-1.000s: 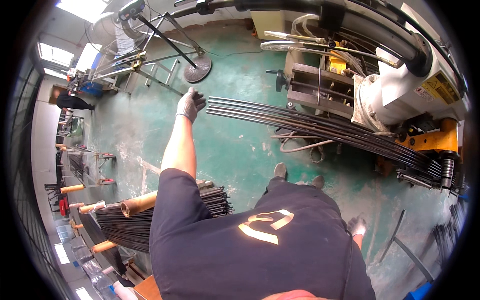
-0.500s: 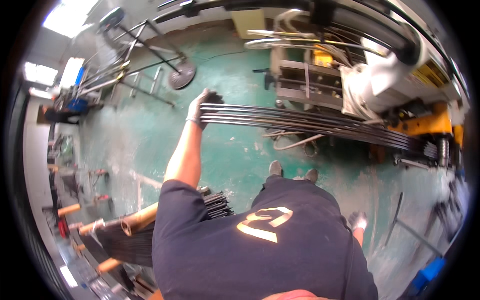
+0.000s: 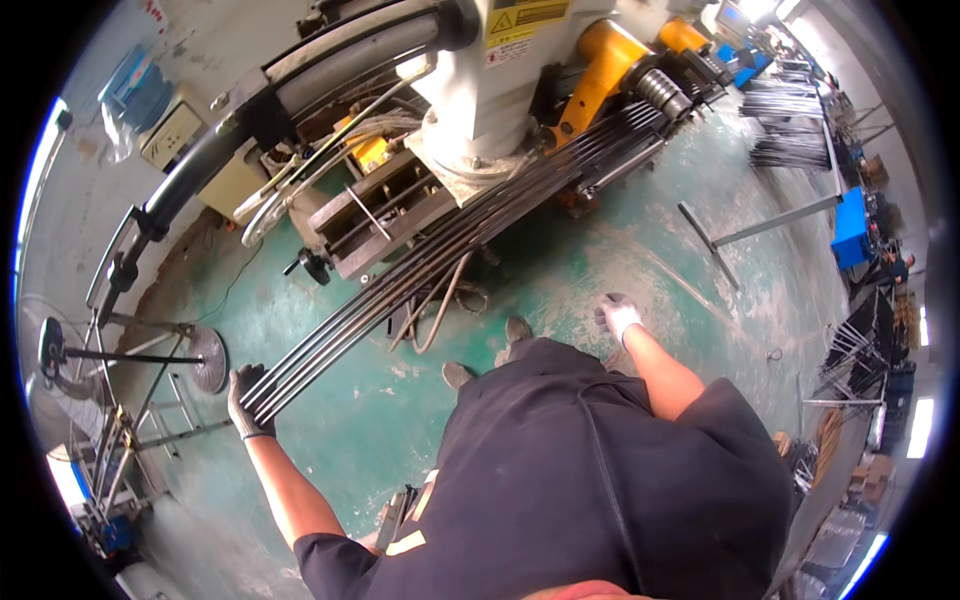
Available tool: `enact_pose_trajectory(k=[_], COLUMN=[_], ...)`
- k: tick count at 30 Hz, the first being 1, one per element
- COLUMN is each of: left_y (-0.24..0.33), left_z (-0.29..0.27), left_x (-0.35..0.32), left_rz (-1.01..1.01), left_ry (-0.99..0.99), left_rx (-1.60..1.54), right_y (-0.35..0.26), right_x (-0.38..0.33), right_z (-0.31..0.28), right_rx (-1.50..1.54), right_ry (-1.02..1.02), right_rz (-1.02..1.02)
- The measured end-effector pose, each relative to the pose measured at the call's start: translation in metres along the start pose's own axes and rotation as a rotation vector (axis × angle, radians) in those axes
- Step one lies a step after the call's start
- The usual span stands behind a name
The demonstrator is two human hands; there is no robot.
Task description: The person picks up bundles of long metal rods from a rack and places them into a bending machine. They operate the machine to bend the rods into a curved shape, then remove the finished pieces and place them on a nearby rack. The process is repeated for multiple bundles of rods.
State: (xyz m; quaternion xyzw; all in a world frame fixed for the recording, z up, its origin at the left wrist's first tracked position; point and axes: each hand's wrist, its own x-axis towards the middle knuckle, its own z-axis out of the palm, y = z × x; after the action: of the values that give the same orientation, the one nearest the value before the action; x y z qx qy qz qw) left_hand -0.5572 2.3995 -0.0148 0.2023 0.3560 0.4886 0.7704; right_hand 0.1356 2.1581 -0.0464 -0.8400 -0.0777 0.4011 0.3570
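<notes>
My left hand (image 3: pixel 248 400), in a grey-and-white work glove, is closed around the near left ends of several long metal rods (image 3: pixel 400 272). The dark rods run side by side, slanting up to the right. Their far ends lie by the yellow arm (image 3: pixel 603 75) and ribbed dark cylinder (image 3: pixel 663 92) of a white machine (image 3: pixel 490 90); what supports them there is hard to make out. My right hand (image 3: pixel 618 315), gloved too, hangs over the green floor to the right of my shoes, apart from the rods. Its fingers look loosely curled with nothing in them.
Beneath the rods stands a metal machine base (image 3: pixel 375 225) with a black hand crank (image 3: pixel 312 265) and loose hoses (image 3: pixel 440 310). A round-based stand (image 3: pixel 208 360) is near my left hand. To the right are a metal T-shaped stand (image 3: pixel 770 222), a blue box (image 3: pixel 850 228) and stacked rods (image 3: pixel 785 100).
The view has turned right, so the rods now slant instead of lying nearly level. My left hand still grips them. My right hand has come forward and more of its arm shows.
</notes>
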Motion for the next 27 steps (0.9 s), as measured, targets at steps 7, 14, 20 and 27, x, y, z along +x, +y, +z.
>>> enact_pose_trajectory(k=[7,14,20,27], left_y=[-0.012,-0.163,-0.320,-0.409], left_z=[-0.011,-0.064,0.089,0.237], left_x=[-0.011,-0.059,-0.052,0.005], left_rz=[0.153,-0.199,-0.631,-0.606], left_ry=[0.297,0.371,0.320,0.285], left_rx=[0.141,-0.040,-0.303,0.097], right_y=[0.014,0.074,0.074,0.134], right_x=[0.001,0.032,0.034,0.161], right_z=[-0.025,-0.071,-0.121,-0.206], right_rx=[-0.043,0.017,0.050,-0.089], right_ry=[-0.018,0.014,0.008,-0.064], right_rz=[0.044,0.125,0.246,0.075])
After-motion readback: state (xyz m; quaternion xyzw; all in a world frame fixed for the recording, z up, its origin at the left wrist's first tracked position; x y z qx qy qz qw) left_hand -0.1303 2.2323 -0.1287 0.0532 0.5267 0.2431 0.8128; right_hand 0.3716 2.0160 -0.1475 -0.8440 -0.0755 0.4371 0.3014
